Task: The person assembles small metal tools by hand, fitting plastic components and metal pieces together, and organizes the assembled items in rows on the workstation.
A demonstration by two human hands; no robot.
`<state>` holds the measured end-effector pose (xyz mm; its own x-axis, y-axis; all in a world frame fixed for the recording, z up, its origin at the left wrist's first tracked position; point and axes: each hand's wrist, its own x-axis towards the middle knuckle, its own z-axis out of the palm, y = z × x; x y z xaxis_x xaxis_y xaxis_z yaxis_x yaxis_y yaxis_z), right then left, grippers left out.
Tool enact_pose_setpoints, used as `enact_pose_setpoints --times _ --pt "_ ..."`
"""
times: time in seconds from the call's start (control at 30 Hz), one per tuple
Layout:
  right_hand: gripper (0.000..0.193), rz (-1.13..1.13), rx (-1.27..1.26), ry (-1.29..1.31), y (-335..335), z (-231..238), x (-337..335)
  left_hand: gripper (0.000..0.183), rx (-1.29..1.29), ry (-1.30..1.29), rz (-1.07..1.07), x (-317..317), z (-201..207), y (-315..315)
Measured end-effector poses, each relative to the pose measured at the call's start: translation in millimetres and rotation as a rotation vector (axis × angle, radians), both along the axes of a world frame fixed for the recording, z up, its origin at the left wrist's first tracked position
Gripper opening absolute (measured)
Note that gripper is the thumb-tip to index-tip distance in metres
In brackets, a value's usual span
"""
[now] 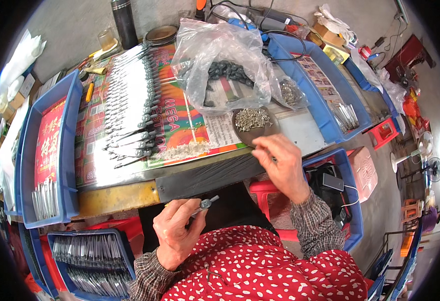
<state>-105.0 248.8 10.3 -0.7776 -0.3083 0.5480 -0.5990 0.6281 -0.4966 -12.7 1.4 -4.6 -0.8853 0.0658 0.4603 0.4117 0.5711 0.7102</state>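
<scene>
My left hand sits low over my lap and grips a thin metal piece with a grey head that points up and to the right. My right hand hovers at the table's front edge, fingertips pinched on what looks like a small screw, just below a brown dish full of small silver screws. A long row of finished metal pieces with grey heads lies across the colourful printed sheet on the table.
A clear plastic bag with dark parts lies behind the dish. Blue trays stand at the left, the right and below the table, holding flat metal strips. A dark flask stands at the back.
</scene>
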Motion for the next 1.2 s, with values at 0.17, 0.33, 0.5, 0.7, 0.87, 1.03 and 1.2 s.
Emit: enact_pose_setpoints --times 0.17,0.33,0.5,0.7,0.87,1.03,1.2 --pt "0.031 -0.194 0.223 0.123 23.2 -4.4 -25.8 0.026 -0.013 -0.026 0.017 -2.7 2.3 -2.8" --pt "0.038 -0.186 0.252 0.087 28.6 -12.0 -35.0 0.027 -0.056 -0.049 0.025 -5.8 2.5 -3.5" --pt "0.042 -0.172 0.316 0.048 26.1 -11.5 -33.2 0.022 -0.04 -0.048 0.031 -8.2 1.8 -1.2" --pt "0.043 -0.14 0.342 0.086 30.0 -16.2 -31.1 0.027 -0.052 -0.083 0.004 -6.2 2.5 -0.5" --pt "0.038 -0.102 0.306 0.085 27.1 -16.2 -23.3 0.027 -0.069 -0.095 0.013 -5.2 1.6 -0.6" --pt "0.023 -0.048 0.152 0.06 25.1 -17.7 -13.8 0.023 -0.064 -0.02 0.001 -6.6 2.1 0.8" --pt "0.012 -0.083 -0.068 0.003 16.5 -15.5 -5.5 0.022 -0.025 -0.047 -0.023 -2.5 4.7 3.8"
